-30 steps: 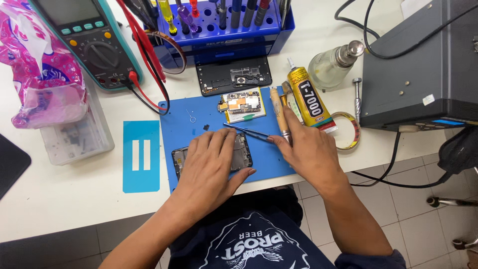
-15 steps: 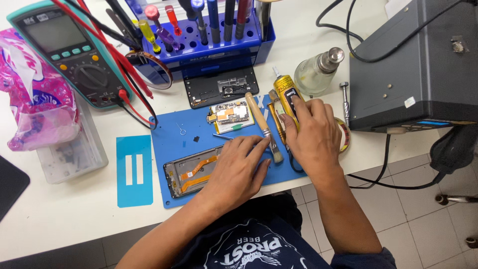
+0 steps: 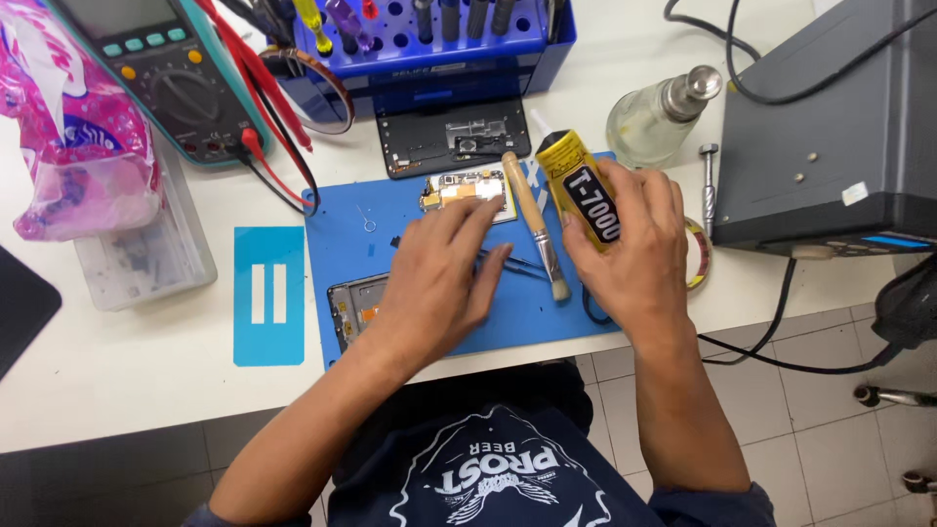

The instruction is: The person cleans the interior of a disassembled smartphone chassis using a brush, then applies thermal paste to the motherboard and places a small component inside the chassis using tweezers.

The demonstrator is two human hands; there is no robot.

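From the head view, the right hand [image 3: 630, 259] has its fingers clenched round the yellow glue tube [image 3: 581, 190], nozzle pointing away over the blue mat [image 3: 351, 244]. Squeeze too hard and glue could spill onto the circuit board [image 3: 467, 188]. The left hand [image 3: 439, 278] lies flat, fingers released, covering the phone frame [image 3: 351, 303].

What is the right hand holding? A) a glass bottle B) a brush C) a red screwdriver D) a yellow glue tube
D: the right hand is wrapped around the yellow glue tube, while the brush lies on the blue mat and the glass bottle stands apart.
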